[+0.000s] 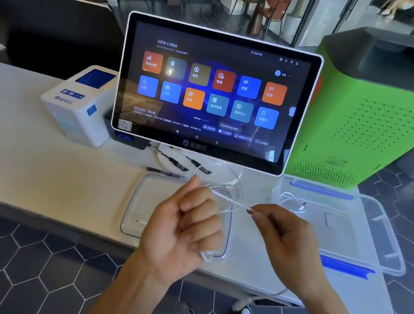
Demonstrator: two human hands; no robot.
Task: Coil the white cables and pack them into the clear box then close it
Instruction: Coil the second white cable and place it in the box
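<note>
My left hand [189, 226] grips a thin white cable [230, 200], with loose loops rising behind its fingers above the counter. A taut stretch of that cable runs rightward to my right hand [281, 231], which pinches it between thumb and fingertips. The clear box [375, 240] with blue latches stands open at the right on the counter. Inside it lies another coiled white cable [291, 202]. The clear lid [134, 215] lies flat on the counter under my left hand.
A touchscreen terminal [212, 91] stands behind my hands. A white receipt printer [80, 105] sits at the left and a green machine [366, 113] at the right. Several black pens [174, 161] lie by the screen's base. The counter edge [52, 220] runs close to me.
</note>
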